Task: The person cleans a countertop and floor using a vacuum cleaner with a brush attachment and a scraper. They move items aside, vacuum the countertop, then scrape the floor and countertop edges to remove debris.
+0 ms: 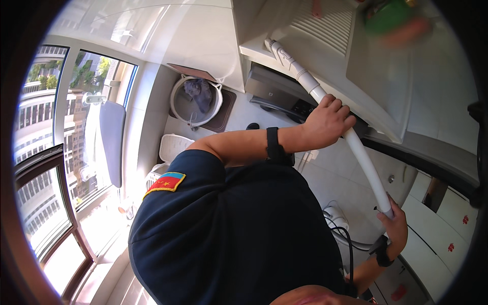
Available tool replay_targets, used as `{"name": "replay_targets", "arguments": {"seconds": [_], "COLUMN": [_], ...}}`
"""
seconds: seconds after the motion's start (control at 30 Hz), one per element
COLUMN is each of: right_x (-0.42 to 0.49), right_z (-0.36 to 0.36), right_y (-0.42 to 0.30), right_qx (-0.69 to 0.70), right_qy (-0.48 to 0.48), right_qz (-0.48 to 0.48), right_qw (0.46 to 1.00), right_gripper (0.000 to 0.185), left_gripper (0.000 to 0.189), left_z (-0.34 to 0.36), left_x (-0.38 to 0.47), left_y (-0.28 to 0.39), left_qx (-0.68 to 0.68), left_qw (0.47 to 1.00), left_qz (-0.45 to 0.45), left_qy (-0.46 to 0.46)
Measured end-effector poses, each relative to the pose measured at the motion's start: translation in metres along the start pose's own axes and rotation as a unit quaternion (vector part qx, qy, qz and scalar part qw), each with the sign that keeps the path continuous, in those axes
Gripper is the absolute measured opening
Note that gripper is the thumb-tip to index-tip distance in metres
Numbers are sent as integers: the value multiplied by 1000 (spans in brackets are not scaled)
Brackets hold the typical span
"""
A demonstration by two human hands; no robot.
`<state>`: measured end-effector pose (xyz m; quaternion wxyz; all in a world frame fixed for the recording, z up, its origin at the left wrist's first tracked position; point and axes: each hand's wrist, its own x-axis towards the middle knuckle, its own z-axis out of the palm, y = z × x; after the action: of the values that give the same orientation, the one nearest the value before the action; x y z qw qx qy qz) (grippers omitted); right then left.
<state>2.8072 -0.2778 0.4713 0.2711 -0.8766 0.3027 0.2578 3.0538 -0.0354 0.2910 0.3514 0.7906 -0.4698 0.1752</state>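
Observation:
A white cleaner wand point(362, 156), straight and tubular, slants across the view. My left hand point(329, 122) wraps around its upper middle, palm downward. Beyond that hand, its jointed grey-white head point(284, 57) reaches over the edge of a white washbasin counter point(263, 49). My right hand point(395, 225) grips the wand's lower end, close to a grey hose point(358, 244). Black straps circle both wrists. Under the counter is a dark appliance front point(274, 91) with a lit panel, near my left hand.
A ribbed washboard point(324, 23) is set into the counter. On the tiled floor stand a round white basket point(217, 101) holding grey cloth, a white perforated basket point(173, 148) and a white appliance point(335, 213) beside black cables point(349, 244). Windows point(93, 126) line the left. White cabinets point(438, 225) stand at right.

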Motion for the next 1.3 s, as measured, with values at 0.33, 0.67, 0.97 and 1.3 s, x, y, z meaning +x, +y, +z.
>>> {"name": "replay_targets", "arguments": {"seconds": [0.33, 0.67, 0.97, 1.3], "right_x": [19, 39, 34, -1], "right_z": [4, 8, 31, 64], "right_y": [15, -2, -1, 22], "right_qx": [-59, -92, -71, 31], "right_qy": [133, 131, 168, 232], "right_qz": [-127, -165, -57, 11], "right_qw": [981, 973, 982, 972], "right_gripper": [59, 61, 58, 58], "left_gripper": [19, 23, 28, 33], "left_z": [4, -3, 23, 24], "left_x": [11, -1, 61, 188], "left_y": [-5, -20, -49, -225], "left_qx": [67, 68, -18, -46], "left_qw": [996, 993, 996, 964], "left_qz": [-57, -96, 6, -254], "left_qy": [-4, 6, -85, 64]}}
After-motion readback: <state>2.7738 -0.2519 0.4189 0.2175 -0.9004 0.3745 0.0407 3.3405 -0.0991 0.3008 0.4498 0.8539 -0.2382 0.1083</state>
